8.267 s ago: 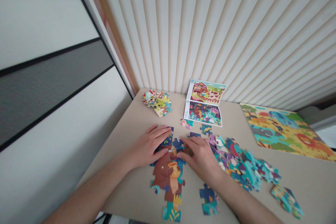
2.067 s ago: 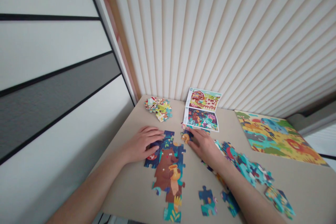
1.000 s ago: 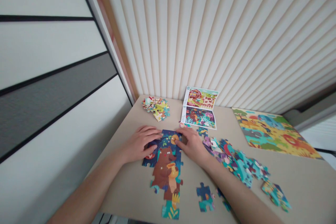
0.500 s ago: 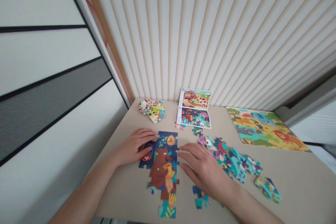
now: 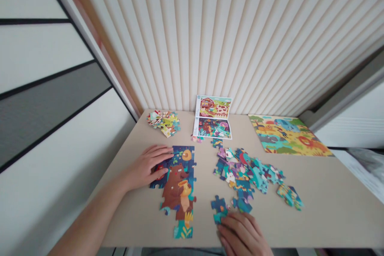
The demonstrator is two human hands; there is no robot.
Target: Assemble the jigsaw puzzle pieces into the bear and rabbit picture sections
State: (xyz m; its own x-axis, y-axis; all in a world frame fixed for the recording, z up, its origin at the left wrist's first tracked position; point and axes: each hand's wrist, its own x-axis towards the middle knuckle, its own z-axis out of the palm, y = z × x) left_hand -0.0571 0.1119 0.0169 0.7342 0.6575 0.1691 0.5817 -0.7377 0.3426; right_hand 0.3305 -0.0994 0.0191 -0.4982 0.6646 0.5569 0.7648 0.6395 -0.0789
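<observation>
Two navy-and-teal puzzle pieces (image 5: 219,204) lie at the lower middle of the frame, knobs poking out, one partly hidden behind the curled fingers of the right hand (image 5: 241,234); whether those fingers pinch it, I can't tell. Left of centre lies the bear section (image 5: 180,190), a brown bear with a honey-coloured pot against night blue, its outline ragged. The left hand (image 5: 148,169) lies over its upper left edge, fingers loosely extended, thumb apart. Beyond, right of centre, loose pieces (image 5: 258,176) are heaped.
</observation>
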